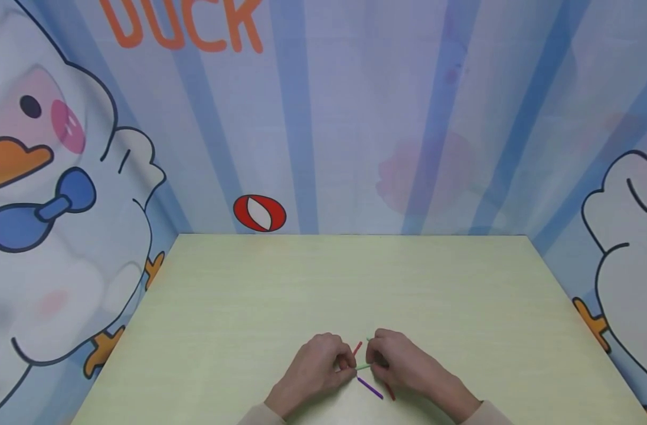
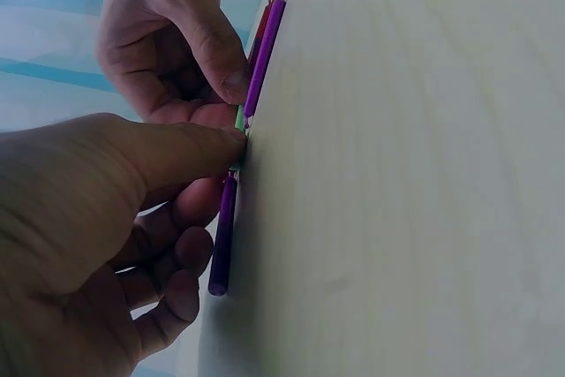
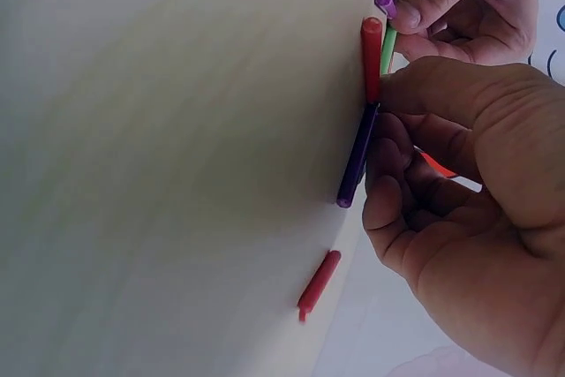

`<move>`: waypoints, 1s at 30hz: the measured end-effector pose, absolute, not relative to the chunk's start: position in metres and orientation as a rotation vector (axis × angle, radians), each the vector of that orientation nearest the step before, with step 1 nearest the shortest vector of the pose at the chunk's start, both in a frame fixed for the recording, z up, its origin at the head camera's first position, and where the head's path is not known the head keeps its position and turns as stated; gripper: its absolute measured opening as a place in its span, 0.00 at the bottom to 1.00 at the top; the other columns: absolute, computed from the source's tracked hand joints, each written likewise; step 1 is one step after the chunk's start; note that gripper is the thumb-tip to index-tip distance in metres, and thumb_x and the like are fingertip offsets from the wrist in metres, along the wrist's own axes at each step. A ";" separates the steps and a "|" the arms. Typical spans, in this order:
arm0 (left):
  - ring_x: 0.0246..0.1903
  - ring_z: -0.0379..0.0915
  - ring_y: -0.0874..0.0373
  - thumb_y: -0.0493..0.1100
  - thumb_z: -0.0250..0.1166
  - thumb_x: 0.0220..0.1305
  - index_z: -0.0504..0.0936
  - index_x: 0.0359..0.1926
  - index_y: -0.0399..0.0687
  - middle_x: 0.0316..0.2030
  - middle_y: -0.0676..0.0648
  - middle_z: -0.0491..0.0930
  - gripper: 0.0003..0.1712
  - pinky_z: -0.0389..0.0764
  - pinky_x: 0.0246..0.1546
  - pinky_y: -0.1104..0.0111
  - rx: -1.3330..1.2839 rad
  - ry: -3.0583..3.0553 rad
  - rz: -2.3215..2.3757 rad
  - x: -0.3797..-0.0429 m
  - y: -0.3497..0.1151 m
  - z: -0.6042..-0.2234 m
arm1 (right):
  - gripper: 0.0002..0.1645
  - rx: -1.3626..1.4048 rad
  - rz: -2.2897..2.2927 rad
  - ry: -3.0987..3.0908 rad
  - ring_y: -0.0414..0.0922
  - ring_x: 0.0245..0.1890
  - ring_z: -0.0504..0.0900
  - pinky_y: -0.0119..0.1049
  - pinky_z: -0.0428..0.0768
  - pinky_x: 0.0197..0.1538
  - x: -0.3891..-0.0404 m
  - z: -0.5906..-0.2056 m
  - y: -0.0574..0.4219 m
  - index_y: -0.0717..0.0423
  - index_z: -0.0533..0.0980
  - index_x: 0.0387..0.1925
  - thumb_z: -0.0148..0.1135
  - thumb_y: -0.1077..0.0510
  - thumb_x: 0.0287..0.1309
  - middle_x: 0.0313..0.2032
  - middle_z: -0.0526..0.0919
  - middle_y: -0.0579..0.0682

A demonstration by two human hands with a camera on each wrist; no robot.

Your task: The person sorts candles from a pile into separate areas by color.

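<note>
A thin green candle-like stick runs between the two hands, low over the table. My left hand pinches one end with thumb and forefinger; in the left wrist view its other fingers curl loosely below. The right hand has thumb and fingertips at the other end and covers part of the stick. Close in front lies a purple stick, and a dark red one sticks out under the right hand. Behind the left fingertips a red stick shows. In the right wrist view a dark purple stick lies beside the right fingers.
The pale wooden table spreads out around both hands. A fabric backdrop with blue stripes and cartoon ducks encloses its back and sides. In the right wrist view a separate red stick lies by the table edge.
</note>
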State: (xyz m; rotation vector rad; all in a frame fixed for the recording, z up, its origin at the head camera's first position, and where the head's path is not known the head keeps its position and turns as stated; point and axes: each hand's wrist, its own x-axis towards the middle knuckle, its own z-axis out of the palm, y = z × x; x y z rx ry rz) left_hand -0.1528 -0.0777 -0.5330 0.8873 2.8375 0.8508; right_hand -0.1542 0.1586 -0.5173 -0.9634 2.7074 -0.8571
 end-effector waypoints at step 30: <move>0.33 0.68 0.74 0.42 0.82 0.60 0.93 0.31 0.59 0.26 0.66 0.80 0.06 0.74 0.37 0.76 0.912 2.864 0.848 -0.153 -0.075 -0.536 | 0.16 -1.083 -0.795 2.803 0.34 0.37 0.70 0.31 0.77 0.41 -0.151 -0.522 0.159 0.48 0.77 0.33 0.73 0.70 0.55 0.35 0.74 0.37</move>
